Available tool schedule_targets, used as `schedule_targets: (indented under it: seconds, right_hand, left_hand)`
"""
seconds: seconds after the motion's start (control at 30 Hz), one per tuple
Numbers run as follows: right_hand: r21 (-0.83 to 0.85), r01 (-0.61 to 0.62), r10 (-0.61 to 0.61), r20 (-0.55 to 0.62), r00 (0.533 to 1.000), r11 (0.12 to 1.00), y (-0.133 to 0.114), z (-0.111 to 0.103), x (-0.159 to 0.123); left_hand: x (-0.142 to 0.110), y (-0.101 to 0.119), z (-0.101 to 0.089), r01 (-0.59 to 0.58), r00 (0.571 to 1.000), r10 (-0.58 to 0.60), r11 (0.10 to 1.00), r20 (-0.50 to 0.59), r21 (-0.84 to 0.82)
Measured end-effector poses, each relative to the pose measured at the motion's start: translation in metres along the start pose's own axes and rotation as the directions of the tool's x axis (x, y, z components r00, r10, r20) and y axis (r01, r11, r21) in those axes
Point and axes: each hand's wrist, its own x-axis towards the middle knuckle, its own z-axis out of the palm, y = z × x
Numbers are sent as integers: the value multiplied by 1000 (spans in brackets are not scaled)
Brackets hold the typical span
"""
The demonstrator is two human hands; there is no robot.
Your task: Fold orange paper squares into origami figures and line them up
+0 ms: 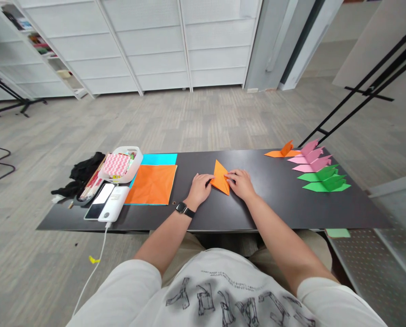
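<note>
A folded piece of orange origami paper (219, 171) lies on the dark table in front of me, its point facing away. My left hand (201, 188), with a black watch at the wrist, grips the paper's left edge with fingers curled together. On the opposite side, my right hand (242, 183) pinches the right edge between thumb and fingers. Folds and a small flap show near the right fingertips. Part of the paper's edges is hidden beneath both hands.
Orange paper sheets (153, 184) lie left over blue paper (160, 159). Beyond them are a white basket (138, 159), a phone (99, 204), a white power bank (116, 202) with a cable, and black cloth (85, 168). Folded birds stand right: orange (284, 151), pink (310, 154), green (325, 179).
</note>
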Motion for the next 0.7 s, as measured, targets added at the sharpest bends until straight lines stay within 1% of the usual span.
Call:
schedule_targets:
  seconds: [0.2,0.5,0.6,0.7]
  right_hand:
    - [10,15,-15,5,1000,1000,1,-1,-1]
    - [-10,116,-116,34,993,993,-4,-4,-2]
    - [14,165,-166,63,984,986,-4,-4,0]
    - [24,209,-211,75,975,978,-5,-5,1]
  left_hand:
    - [0,0,1,3,1000,-3,1000,-7,-17]
    - [1,-1,1,15,999,-16,999,-35,-46]
    - [1,-2,0,-15,999,14,1000,-45,-23]
    - [0,-7,-4,-79,997,79,997,-17,26]
